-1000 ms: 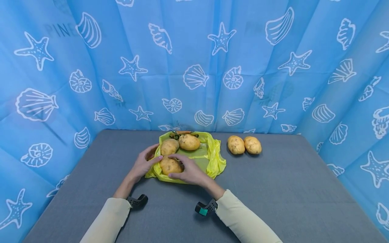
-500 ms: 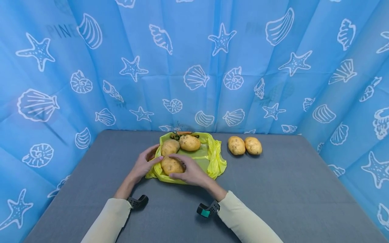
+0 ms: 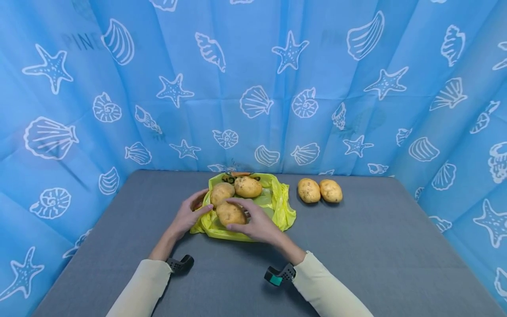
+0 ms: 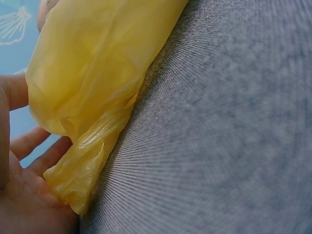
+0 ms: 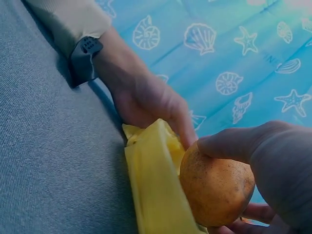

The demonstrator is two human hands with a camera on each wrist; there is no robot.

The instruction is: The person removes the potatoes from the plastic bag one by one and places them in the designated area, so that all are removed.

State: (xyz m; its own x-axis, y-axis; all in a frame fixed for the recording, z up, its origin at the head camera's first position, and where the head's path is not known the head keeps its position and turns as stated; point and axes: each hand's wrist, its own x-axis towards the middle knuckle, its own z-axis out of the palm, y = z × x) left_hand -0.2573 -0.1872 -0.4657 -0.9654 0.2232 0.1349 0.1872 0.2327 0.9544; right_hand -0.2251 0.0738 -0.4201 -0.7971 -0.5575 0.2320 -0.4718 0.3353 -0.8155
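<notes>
A yellow plastic bag (image 3: 283, 213) lies spread with its mouth up on the table. My right hand (image 3: 259, 222) grips a potato (image 3: 230, 214) at the front left of the bag's mouth, thumb and fingers curled round it. In the right wrist view that potato (image 5: 217, 187) sits just past the bag's edge (image 5: 158, 180). My left hand (image 3: 188, 215) holds the bag's left side, thumb over the rim; its fingertips are partly hidden behind the plastic (image 4: 97, 73). Two more potatoes, one at the left (image 3: 222, 193) and one at the back (image 3: 247, 187), rest in the bag.
Two potatoes (image 3: 309, 190) lie side by side on the grey cloth-covered table (image 3: 376, 246), right of the bag. A small orange-and-dark item (image 3: 239, 175) shows at the bag's back rim. A blue curtain (image 3: 253, 79) with shell prints hangs behind the table.
My right hand has moved a little to the right with the potato, drawing it away from the left hand. The left hand and the other potatoes stay put.
</notes>
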